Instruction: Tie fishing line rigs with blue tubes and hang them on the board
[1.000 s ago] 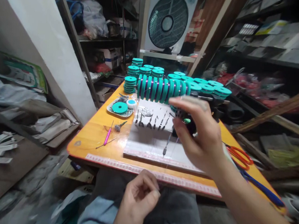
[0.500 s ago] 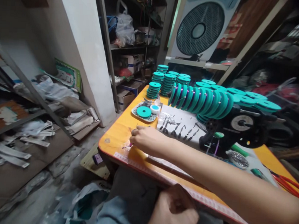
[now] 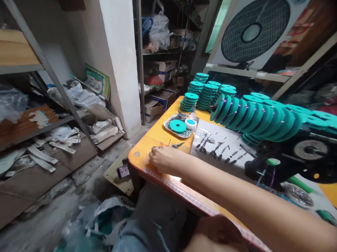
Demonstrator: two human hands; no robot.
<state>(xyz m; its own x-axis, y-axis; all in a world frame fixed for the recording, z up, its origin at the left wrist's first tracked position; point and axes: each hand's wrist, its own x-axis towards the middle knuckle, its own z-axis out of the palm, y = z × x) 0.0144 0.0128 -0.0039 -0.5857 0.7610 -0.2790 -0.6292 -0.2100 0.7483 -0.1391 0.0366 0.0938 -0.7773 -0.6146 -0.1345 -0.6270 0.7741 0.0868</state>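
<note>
My right hand [image 3: 159, 159] rests low over the left end of the yellow table [image 3: 145, 145], its fingers curled together; whatever they hold is hidden. My left hand [image 3: 217, 239] is in front of the table's near edge, above my lap, smeared by motion, and its fingertips cannot be made out. Just beyond my right hand lies a small green-tipped item [image 3: 177, 145]. A patterned tray [image 3: 170, 132] behind it bears a green spool [image 3: 177, 126] and a small white round container [image 3: 190, 123]. Small dark parts [image 3: 214, 152] lie in a row on a white sheet.
Green spools [image 3: 256, 117] line a rod beside a black machine [image 3: 310, 148] on the right. Stacked spools [image 3: 208, 96] stand at the back, below a box fan [image 3: 251, 32]. A phone [image 3: 123, 171] lies lower left, beside the table.
The view has turned left, so the table appears farther right. My right hand has moved nearer the table's left corner, uncovering the green-tipped item. My left hand has become more blurred.
</note>
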